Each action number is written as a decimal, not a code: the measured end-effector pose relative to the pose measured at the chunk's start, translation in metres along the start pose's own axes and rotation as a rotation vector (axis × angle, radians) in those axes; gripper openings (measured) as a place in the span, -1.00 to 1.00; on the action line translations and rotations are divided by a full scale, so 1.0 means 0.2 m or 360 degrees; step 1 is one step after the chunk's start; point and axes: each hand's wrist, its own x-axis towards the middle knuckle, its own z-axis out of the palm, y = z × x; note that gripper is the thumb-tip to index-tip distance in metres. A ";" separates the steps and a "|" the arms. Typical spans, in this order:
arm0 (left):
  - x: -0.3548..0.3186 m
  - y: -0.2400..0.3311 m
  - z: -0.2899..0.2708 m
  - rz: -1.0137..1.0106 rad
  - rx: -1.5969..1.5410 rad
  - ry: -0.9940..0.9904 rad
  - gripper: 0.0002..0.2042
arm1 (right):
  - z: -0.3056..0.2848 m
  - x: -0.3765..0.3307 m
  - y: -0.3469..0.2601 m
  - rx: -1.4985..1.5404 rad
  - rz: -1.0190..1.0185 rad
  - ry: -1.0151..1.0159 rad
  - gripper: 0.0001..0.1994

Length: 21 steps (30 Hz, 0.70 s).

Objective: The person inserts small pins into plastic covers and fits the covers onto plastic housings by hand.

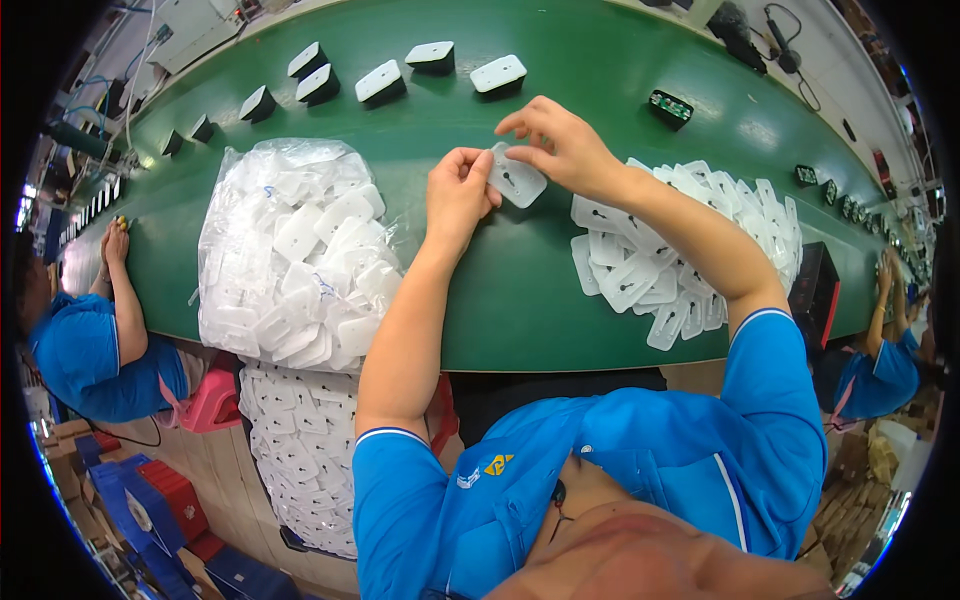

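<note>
My left hand pinches a white plastic cover plate by its left edge, above the green table. The plate has rounded corners and a dark keyhole-like mark near its middle. My right hand is just above and right of it, fingers apart; its thumb tip is close to the plate's upper edge, and I cannot tell whether they touch. Under my right forearm lies a loose heap of similar white plates. Left of my left arm, a clear plastic bag holds many more.
Several black housings with white tops stand along the far side of the green table. A black housing with a green circuit board sits at the far right. A tray of white plates is below the table edge. Co-workers sit at both sides.
</note>
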 end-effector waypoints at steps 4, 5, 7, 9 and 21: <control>0.01 0.00 -0.01 0.0064 -0.0253 0.0079 -0.82 | 0.02 -0.01 -0.05 -0.0514 -0.0505 0.0100 -0.86; 0.01 0.00 -0.02 0.0045 -0.0310 0.0105 -0.81 | 0.03 0.00 -0.06 -0.0580 -0.0517 0.0084 -0.87; 0.03 -0.02 -0.03 0.0065 -0.0297 0.0143 -0.81 | 0.05 0.02 -0.07 -0.0612 -0.0509 0.0061 -0.89; 0.04 -0.04 -0.03 0.0091 -0.0348 0.0130 -0.80 | 0.05 0.02 -0.08 -0.0605 -0.0466 0.0063 -0.90; -0.02 -0.04 0.00 0.0438 -0.0337 0.0214 -0.85 | 0.06 0.02 -0.04 -0.0073 -0.0296 0.0176 -0.94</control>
